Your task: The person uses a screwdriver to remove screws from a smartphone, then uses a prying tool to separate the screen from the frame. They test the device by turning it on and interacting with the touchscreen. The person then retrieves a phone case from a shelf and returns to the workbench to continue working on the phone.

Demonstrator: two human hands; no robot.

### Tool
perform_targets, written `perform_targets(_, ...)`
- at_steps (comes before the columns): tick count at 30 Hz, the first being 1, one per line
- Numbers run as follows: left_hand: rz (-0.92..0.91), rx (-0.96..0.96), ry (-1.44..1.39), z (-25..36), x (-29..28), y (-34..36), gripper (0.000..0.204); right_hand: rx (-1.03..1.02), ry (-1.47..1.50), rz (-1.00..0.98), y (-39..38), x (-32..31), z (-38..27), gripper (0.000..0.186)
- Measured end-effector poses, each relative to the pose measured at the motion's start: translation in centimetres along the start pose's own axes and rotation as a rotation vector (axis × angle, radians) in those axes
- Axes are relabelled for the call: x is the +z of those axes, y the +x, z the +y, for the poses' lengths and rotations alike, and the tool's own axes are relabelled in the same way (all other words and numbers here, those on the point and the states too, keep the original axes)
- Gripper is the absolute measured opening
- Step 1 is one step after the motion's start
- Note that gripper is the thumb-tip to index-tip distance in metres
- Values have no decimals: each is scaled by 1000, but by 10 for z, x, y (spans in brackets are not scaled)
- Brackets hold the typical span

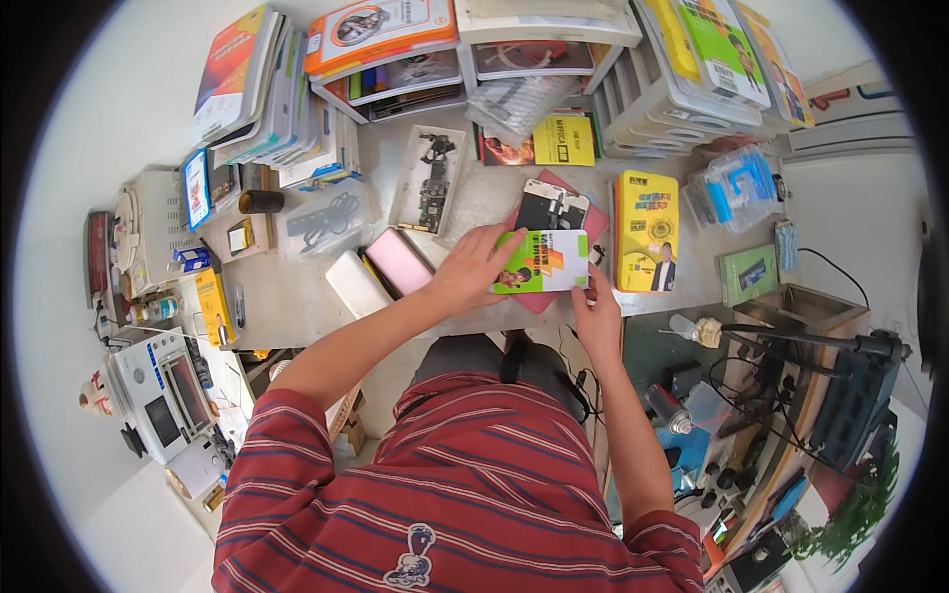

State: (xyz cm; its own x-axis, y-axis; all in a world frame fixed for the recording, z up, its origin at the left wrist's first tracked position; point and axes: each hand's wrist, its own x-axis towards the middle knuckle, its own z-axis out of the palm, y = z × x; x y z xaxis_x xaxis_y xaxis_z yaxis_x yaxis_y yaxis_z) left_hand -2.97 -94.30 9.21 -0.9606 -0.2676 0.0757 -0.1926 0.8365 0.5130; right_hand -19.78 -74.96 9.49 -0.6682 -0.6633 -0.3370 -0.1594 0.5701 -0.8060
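Note:
A flat green and white box (546, 263) with an orange patch is held over the front edge of the desk. My left hand (473, 265) grips its left end, fingers along the top edge. At its lower right corner, my right hand (596, 308) pinches it between thumb and fingers. Just beyond the box lies an opened phone (554, 206) with black and white inner parts, on a dark pink flat piece (596, 219) partly hidden by the box. Right of these rests a yellow box (647, 232). A pink case (400, 262) and a white case (358, 284) sit left of my left hand.
Behind stand a white tray of circuit boards (428, 183), a yellow and black box (563, 139), bubble wrap (514, 107) and stacked drawers (405, 74). A clear bag with a cable (328, 219) lies left. Clear blue-marked boxes (736, 188) and a black jointed arm (820, 341) are right.

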Motion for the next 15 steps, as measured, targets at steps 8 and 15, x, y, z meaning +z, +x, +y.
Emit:
perform_targets(8, 152, -98, -56, 17, -14, -7, 116, 75, 580, -58, 2, 11, 14, 47)
perform_targets(15, 216, -291, -267, 40, 38, -4, 121, 351, 804, -16, 10, 27, 6, 38)
